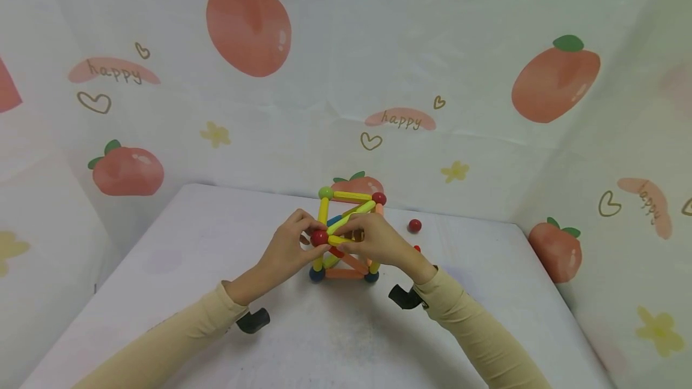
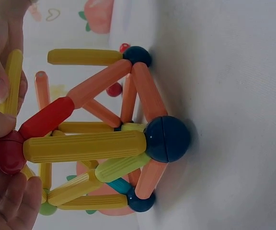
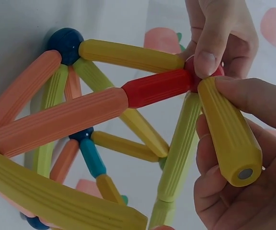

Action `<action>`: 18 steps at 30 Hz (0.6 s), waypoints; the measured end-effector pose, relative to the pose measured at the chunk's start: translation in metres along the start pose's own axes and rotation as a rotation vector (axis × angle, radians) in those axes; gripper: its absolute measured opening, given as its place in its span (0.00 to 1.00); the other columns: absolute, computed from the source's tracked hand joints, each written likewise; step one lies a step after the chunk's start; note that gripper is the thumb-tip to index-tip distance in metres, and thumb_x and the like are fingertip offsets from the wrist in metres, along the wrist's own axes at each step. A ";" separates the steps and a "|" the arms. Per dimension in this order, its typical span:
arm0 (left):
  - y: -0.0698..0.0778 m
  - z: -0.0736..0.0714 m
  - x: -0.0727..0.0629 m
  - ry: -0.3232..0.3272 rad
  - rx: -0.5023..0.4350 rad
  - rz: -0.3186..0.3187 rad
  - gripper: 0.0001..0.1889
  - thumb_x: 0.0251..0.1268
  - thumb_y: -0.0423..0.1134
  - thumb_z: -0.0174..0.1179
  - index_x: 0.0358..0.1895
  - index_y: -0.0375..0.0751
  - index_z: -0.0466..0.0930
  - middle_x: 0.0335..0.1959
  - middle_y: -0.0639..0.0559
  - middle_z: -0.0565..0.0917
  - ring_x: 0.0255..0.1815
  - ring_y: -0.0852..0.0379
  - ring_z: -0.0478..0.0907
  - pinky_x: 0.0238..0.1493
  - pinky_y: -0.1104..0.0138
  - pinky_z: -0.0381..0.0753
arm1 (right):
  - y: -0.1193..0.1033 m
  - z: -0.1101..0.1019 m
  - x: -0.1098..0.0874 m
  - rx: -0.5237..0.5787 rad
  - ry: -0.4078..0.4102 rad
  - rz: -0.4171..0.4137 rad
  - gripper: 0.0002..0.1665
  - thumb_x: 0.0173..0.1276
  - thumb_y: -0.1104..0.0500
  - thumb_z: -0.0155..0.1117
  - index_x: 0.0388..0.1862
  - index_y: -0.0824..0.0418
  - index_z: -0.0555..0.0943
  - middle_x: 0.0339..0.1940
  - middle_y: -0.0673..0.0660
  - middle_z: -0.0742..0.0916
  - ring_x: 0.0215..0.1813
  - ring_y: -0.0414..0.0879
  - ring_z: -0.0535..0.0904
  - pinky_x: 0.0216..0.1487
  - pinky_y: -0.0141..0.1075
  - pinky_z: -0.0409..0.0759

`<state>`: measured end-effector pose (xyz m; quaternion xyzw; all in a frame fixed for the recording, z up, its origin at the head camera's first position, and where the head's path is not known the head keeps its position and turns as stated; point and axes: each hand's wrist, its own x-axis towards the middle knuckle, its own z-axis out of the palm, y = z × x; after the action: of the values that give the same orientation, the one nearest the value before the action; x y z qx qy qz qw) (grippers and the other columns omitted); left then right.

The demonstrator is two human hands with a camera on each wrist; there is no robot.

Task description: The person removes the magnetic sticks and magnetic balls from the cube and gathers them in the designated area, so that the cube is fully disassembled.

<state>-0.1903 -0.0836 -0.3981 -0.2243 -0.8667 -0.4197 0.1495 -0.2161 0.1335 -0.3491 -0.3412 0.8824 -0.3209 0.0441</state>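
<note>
A frame of magnetic rods and balls stands on the table, with blue balls (image 1: 317, 274) along its base. At its near upper left corner my left hand (image 1: 289, 245) pinches a red ball (image 2: 7, 152) between thumb and fingers. My right hand (image 1: 381, 239) grips a yellow rod (image 3: 229, 132). One end of that rod meets the red ball; its other end is free and shows a round metal tip. A red rod (image 3: 159, 88) joined to a salmon rod (image 3: 61, 122) slants down from the same ball. A light green ball (image 1: 325, 192) and another red ball (image 1: 379, 199) form the far upper corners.
Right of the frame, a loose red ball (image 1: 414, 225) lies on the white table (image 1: 324, 347). A small red piece (image 1: 417, 248) shows beside the right wrist, partly hidden. Behind the table hangs a fruit-patterned cloth (image 1: 324, 89). Black curved parts (image 1: 254, 320) hang below both wrists.
</note>
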 end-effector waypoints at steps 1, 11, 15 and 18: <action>0.000 0.000 0.000 -0.003 -0.004 -0.003 0.18 0.52 0.37 0.75 0.46 0.39 0.83 0.41 0.51 0.76 0.38 0.59 0.78 0.40 0.61 0.87 | 0.000 0.000 0.000 0.001 0.000 0.000 0.15 0.62 0.59 0.73 0.48 0.58 0.88 0.32 0.50 0.85 0.32 0.41 0.73 0.32 0.27 0.73; -0.001 0.002 0.001 0.009 -0.009 0.002 0.17 0.52 0.38 0.75 0.45 0.39 0.83 0.41 0.51 0.76 0.38 0.59 0.78 0.39 0.62 0.87 | 0.000 -0.011 -0.008 -0.026 0.033 0.012 0.16 0.62 0.57 0.73 0.49 0.57 0.87 0.33 0.50 0.86 0.33 0.40 0.74 0.34 0.28 0.76; -0.002 0.002 0.001 0.016 -0.005 0.001 0.17 0.52 0.38 0.76 0.45 0.39 0.83 0.41 0.51 0.76 0.38 0.59 0.78 0.38 0.63 0.87 | 0.001 -0.018 -0.016 -0.001 0.045 0.009 0.18 0.63 0.58 0.72 0.54 0.56 0.85 0.34 0.51 0.84 0.36 0.42 0.75 0.36 0.29 0.77; -0.002 0.002 0.000 0.016 0.000 0.002 0.17 0.52 0.38 0.75 0.45 0.39 0.83 0.41 0.51 0.76 0.38 0.59 0.77 0.38 0.63 0.87 | 0.004 -0.024 -0.023 0.025 0.061 0.011 0.20 0.65 0.58 0.70 0.56 0.54 0.84 0.36 0.51 0.82 0.39 0.43 0.75 0.39 0.31 0.79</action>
<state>-0.1917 -0.0827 -0.4001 -0.2219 -0.8651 -0.4215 0.1571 -0.2077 0.1632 -0.3356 -0.3260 0.8810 -0.3421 0.0232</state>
